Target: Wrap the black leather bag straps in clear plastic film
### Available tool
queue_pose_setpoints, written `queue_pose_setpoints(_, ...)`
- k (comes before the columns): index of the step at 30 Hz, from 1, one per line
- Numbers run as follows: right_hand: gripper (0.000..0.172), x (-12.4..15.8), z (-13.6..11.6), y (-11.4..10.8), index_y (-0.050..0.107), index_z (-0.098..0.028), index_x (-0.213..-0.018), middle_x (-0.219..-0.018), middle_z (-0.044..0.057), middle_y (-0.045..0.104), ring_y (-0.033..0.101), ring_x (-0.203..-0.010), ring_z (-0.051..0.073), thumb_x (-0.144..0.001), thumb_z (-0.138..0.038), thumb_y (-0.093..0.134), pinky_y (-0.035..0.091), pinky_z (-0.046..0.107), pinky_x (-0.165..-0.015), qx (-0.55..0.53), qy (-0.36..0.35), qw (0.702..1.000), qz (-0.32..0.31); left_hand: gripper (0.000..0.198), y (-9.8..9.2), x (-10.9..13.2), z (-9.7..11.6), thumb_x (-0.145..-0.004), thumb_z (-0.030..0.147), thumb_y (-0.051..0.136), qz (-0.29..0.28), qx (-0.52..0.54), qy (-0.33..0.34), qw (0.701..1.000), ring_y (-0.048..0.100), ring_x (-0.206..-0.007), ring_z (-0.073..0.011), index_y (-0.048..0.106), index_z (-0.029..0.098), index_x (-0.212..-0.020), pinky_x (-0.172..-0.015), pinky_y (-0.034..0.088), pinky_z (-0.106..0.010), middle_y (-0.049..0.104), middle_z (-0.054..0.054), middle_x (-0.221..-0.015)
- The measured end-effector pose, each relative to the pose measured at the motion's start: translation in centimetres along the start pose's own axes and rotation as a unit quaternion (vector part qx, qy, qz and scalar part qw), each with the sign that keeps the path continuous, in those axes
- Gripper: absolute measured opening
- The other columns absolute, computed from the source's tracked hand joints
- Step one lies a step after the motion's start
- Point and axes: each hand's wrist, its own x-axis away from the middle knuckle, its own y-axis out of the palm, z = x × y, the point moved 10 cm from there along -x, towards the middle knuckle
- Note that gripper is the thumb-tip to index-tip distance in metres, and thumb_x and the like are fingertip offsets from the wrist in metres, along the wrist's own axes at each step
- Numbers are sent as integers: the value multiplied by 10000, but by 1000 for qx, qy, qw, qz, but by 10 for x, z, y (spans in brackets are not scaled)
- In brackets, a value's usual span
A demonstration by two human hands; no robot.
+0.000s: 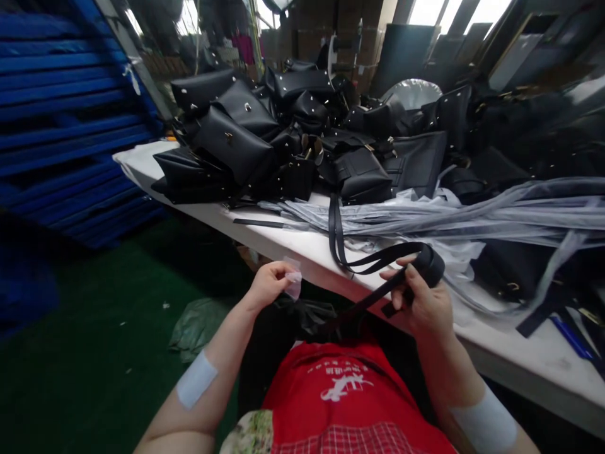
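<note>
My left hand (pixel 270 282) is closed in a pinch on a small clear plastic bag (pixel 293 281) just below the table's front edge. My right hand (pixel 423 301) is wrapped round a coiled black strap (pixel 428 265); one length of the strap runs down toward my lap, where a dark bag-like item (pixel 302 318) lies. Another length of strap (pixel 336 233) loops up onto the white table (pixel 198 211) toward the bags.
A heap of black handbags (pixel 246 135) covers the back of the table. Clear plastic bags (pixel 454 214) lie stacked to the right. A blue slatted wall (pixel 61 107) stands left, above green floor (pixel 94 353) with a crumpled green bag (pixel 196 328).
</note>
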Motion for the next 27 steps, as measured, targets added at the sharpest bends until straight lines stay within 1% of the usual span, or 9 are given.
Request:
queue_pose_setpoints(4, 237, 0, -13, -2, 612, -188, -981, -794, 43, 753, 495, -336, 65, -874, -398, 637, 309, 177, -320, -3, -43, 999, 19, 218, 53, 45, 4, -680, 337, 752, -111, 96, -55, 988, 666, -616, -181, 699, 128, -704, -603, 537, -288, 713, -62, -688)
queue_pose_setpoints(6, 224, 1, -16, -3, 614, -187, -979, -792, 38, 753, 486, -334, 58, -883, -388, 628, 304, 175, -321, 2, -58, 998, 26, 228, 72, 58, 1, -683, 335, 755, -149, 147, -97, 973, 646, -544, -171, 667, 126, -703, -544, 522, -277, 681, -38, -607)
queue_pose_setpoints(7, 218, 2, -17, -3, 613, -187, -977, -790, 36, 753, 488, -334, 58, -884, -384, 626, 299, 176, -320, 6, -63, 998, 27, 226, 76, 62, -1, -675, 325, 760, -152, 153, -109, 970, 632, -522, -160, 654, 126, -687, -524, 506, -261, 666, -25, -581)
queue_pose_setpoints(11, 214, 5, -16, 1, 608, -183, -971, -789, 40, 753, 496, -334, 60, -888, -380, 619, 274, 177, -313, 23, -70, 997, 20, 238, 80, 66, -6, -627, 301, 771, -134, 121, -130, 975, 570, -504, -111, 615, 124, -593, -490, 422, -199, 626, 0, -553)
queue_pose_setpoints(14, 223, 8, -15, 4, 606, -175, -976, -796, 55, 754, 496, -339, 57, -896, -383, 606, 276, 176, -315, 32, -73, 997, 12, 273, 87, 70, -8, -638, 339, 762, -153, 122, -156, 968, 541, -495, -101, 602, 122, -592, -486, 398, -197, 610, 3, -550)
queue_pose_setpoints(18, 210, 14, -12, 11, 600, -182, -995, -816, 61, 756, 515, -350, 70, -913, -375, 586, 310, 184, -322, 58, -82, 995, -14, 312, 93, 76, -4, -663, 383, 758, -182, 117, -165, 962, 519, -484, -93, 592, 124, -613, -476, 383, -194, 588, 10, -543)
queue_pose_setpoints(20, 204, 17, -9, 14, 600, -186, -1006, -840, 64, 758, 533, -366, 79, -916, -369, 584, 346, 192, -336, 79, -82, 993, -34, 339, 98, 80, 0, -685, 417, 751, -214, 118, -158, 957, 523, -483, -97, 587, 129, -612, -475, 388, -195, 584, 11, -536)
queue_pose_setpoints(23, 221, 19, -5, 15, 604, -186, -1024, -869, 72, 757, 546, -389, 83, -910, -375, 593, 395, 202, -364, 97, -69, 992, -50, 336, 105, 85, 9, -726, 426, 735, -267, 117, -120, 949, 545, -527, -103, 624, 120, -640, -515, 413, -197, 610, -2, -579)
queue_pose_setpoints(27, 247, 16, -1, 16, 596, -185, -1030, -865, 74, 755, 525, -379, 76, -910, -400, 587, 365, 193, -346, 103, -45, 992, -53, 322, 112, 88, 17, -784, 417, 701, -293, 125, -80, 944, 564, -579, -109, 665, 114, -681, -543, 426, -196, 629, -14, -633)
